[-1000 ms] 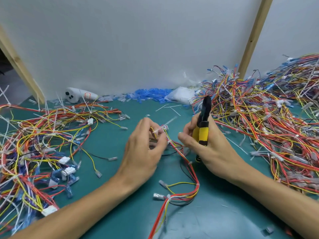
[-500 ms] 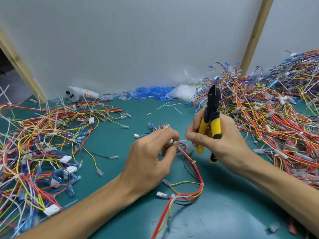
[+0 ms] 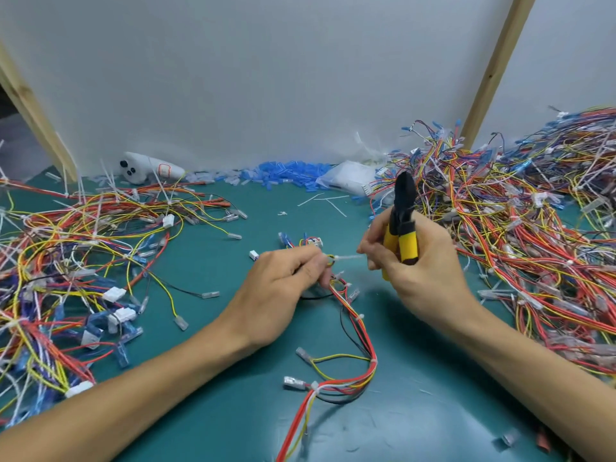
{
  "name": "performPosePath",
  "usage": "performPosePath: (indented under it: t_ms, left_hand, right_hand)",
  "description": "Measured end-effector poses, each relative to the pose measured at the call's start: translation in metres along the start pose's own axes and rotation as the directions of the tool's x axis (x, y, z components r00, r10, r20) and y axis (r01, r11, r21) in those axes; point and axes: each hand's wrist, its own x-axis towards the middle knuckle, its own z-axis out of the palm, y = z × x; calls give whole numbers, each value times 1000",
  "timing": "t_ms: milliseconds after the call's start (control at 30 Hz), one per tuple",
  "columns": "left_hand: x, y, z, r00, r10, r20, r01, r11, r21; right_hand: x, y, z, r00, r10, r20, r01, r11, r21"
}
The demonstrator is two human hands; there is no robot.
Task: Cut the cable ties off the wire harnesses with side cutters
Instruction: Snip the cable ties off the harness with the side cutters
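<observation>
Centre frame, the grip of our left hand (image 3: 283,295) is pinched tight on the wire harness (image 3: 353,331), light and limp, trailing over the counter (image 3: 433,395). We take the thin, stiff cable tie (image 3: 348,257) by its tail; our right hand (image 3: 423,271) pinches it while palming the side cutters (image 3: 403,221).

left hand (image 3: 280,295) pinching, right hand (image 3: 428,275) gripping

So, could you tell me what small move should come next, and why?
Probably pull the cable tie rightward, clear of the harness that the left hand grips: the right hand pinches the tie's tail, with the side cutters pointing up, away from it.
</observation>
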Motion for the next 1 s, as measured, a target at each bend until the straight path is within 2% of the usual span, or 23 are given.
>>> performPosePath:
  t_ms: [100,167,267,400,567,700,767,833,900,967,1000]
  left_hand:
    - [4,2,-2,991,-135,-17,125,957,-262]
    - [4,5,-2,987,-157,-44,128,914,-384]
    - [4,5,-2,980,-148,-131,74,890,-451]
    - [4,4,-4,961,-188,-202,51,841,-539]
    - [3,0,-1,949,-129,-287,-11,899,-438]
    - [5,-1,3,946,-160,-280,35,915,-403]
    - [5,-3,3,945,-168,-282,40,912,-409]
    - [5,-4,3,948,-173,-269,48,908,-417]
    - [5,-7,3,952,-174,-251,57,909,-412]
    - [5,-8,3,957,-167,-238,62,917,-394]
    - [5,-9,3,958,-164,-237,61,920,-388]
  right_hand:
    - [-5,-1,8,997,71,-13,-69,995,78]
    - [-6,1,9,994,107,10,-107,994,-25]
    - [-8,4,8,981,144,129,-114,970,-212]
    - [-7,3,5,975,161,156,-121,964,-236]
    - [-5,-6,0,997,45,59,-29,968,-249]
    - [-5,-12,-1,993,61,102,-34,967,-253]
    - [-3,-13,-4,999,0,53,18,940,-339]
    - [-1,-17,-6,993,-116,28,114,853,-509]
    - [1,-20,-9,981,-191,18,166,799,-578]
    - [2,-21,-11,988,-157,-9,126,821,-558]
    - [2,-22,-12,998,-65,-10,53,885,-462]
